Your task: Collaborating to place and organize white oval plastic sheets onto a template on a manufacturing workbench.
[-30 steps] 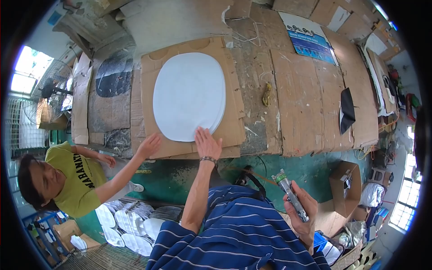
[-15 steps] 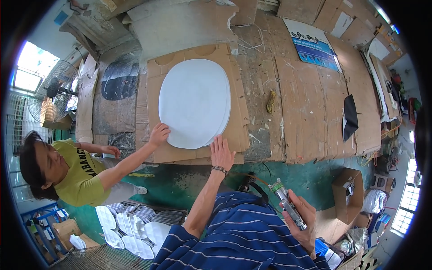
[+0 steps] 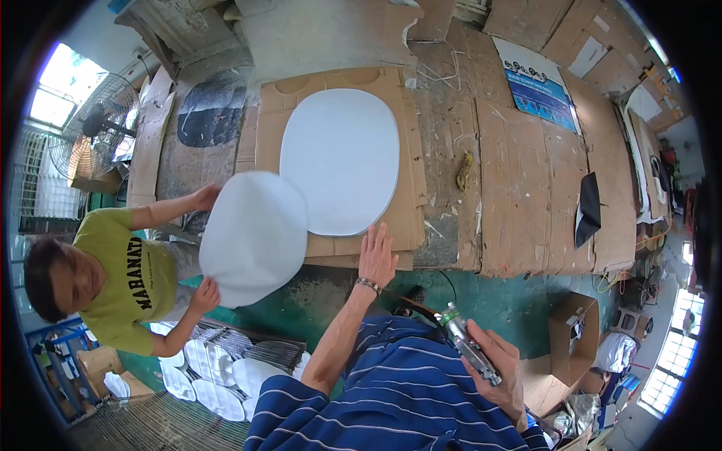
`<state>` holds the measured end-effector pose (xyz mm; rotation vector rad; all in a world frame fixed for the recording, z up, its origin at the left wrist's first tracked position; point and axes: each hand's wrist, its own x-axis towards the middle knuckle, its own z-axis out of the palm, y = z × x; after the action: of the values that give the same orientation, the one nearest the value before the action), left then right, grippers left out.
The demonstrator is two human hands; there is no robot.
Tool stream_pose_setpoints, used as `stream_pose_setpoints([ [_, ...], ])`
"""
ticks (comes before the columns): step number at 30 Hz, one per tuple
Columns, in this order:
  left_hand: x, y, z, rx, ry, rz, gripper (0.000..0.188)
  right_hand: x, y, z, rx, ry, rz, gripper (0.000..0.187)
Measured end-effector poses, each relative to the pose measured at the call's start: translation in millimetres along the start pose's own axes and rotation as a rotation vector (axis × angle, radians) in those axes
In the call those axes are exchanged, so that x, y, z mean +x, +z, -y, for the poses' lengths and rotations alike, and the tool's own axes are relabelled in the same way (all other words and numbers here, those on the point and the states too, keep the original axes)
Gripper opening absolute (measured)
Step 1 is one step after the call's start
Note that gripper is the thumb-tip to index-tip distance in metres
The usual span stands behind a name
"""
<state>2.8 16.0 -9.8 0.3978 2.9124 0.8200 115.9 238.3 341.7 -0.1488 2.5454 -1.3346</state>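
Note:
A white rounded oval sheet [image 3: 338, 161] lies flat on a cardboard piece [image 3: 414, 195] on the workbench. My left hand [image 3: 377, 259] is open, fingers stretched out, its tips at the sheet's near right edge. In front of my body, my right hand [image 3: 492, 361] is wrapped round a silver spray gun [image 3: 472, 346] with a green end, held above the floor away from the bench. To the left, a co-worker in a yellow-green shirt holds another white oval sheet [image 3: 256, 240] with both hands. That sheet hangs tilted over the bench's near edge and overlaps the lying one in view.
More white oval pieces [image 3: 218, 398] lie on a wire rack at the lower left. A fan [image 3: 94, 124] stands at the far left. On the bench are a blue printed board [image 3: 538, 94] and a black piece [image 3: 589, 210]. An open carton [image 3: 573, 338] stands at right.
The co-worker has taken a white sheet off the cardboard and drawn it left, leaving one lying there. My left hand stays near the sheet's edge. The spray gun has shifted slightly left and down.

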Motion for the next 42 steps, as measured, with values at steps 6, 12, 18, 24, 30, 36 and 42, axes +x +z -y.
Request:
stream_pose_setpoints([
  [6,-66,-2,12,-0.134,-0.004,0.141,0.032,24,12,-5,0.058,-0.061,-0.003,0.067],
  [12,-107,-5,34,-0.166,-0.100,0.117,0.025,31,6,-8,0.056,-0.072,-0.215,0.054],
  [18,-112,-9,35,-0.198,-0.169,0.123,0.024,2,-8,-24,0.027,0.055,-0.242,0.050],
  [24,-99,-7,25,-0.213,-0.143,0.135,0.021,-2,-10,-15,-0.018,-0.002,0.000,0.061],
  [30,-89,-5,12,-0.215,-0.103,0.122,0.022,27,3,-14,0.047,-0.134,-0.076,0.066],
  [36,-88,-9,6,-0.214,-0.109,0.110,0.022,19,-5,-28,0.030,-0.126,-0.231,0.063],
  [42,-89,-7,8,-0.211,-0.101,0.120,0.023,-9,-12,-27,0.011,0.019,-0.049,0.056],
])
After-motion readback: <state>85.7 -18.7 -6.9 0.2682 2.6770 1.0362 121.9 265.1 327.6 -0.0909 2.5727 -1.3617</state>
